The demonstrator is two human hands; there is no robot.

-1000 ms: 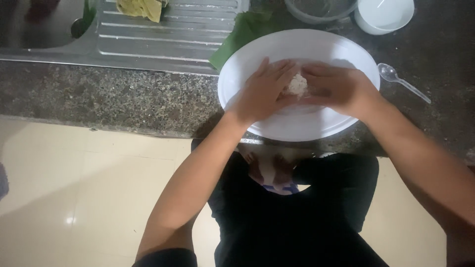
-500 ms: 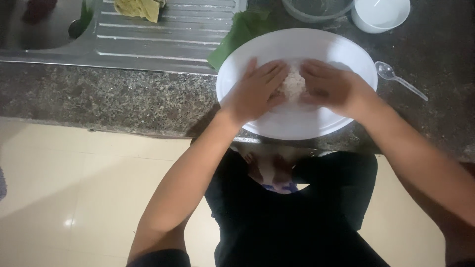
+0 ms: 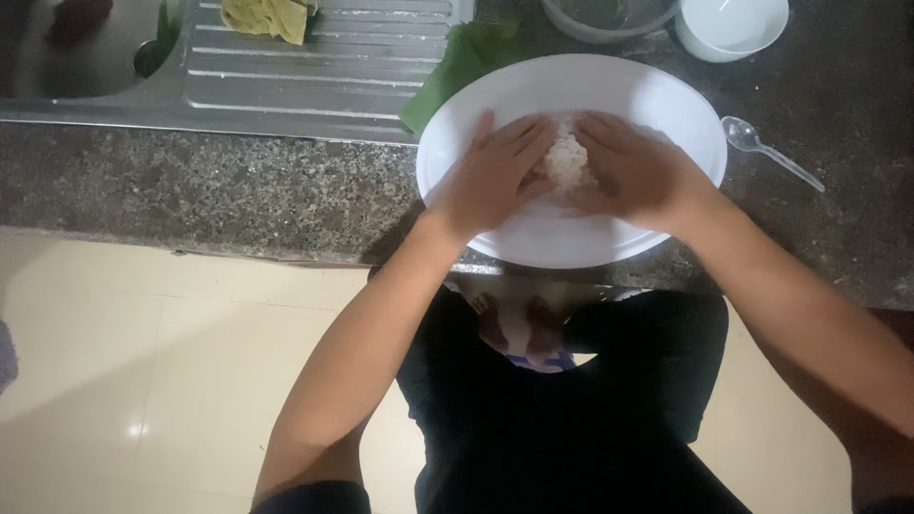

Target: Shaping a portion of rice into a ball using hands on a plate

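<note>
Now the big white plate (image 3: 571, 238) sits at the counter edge, close for working; left hand (image 3: 495, 176) and right hand (image 3: 633, 171) cup the rice mound (image 3: 568, 160) at its centre, fingers pressed together, containing grains.

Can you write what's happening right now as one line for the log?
left hand: on rice | right hand: on rice | rice: pressed between both hands, on plate | plate: white, on counter | spoon: right of plate
</note>
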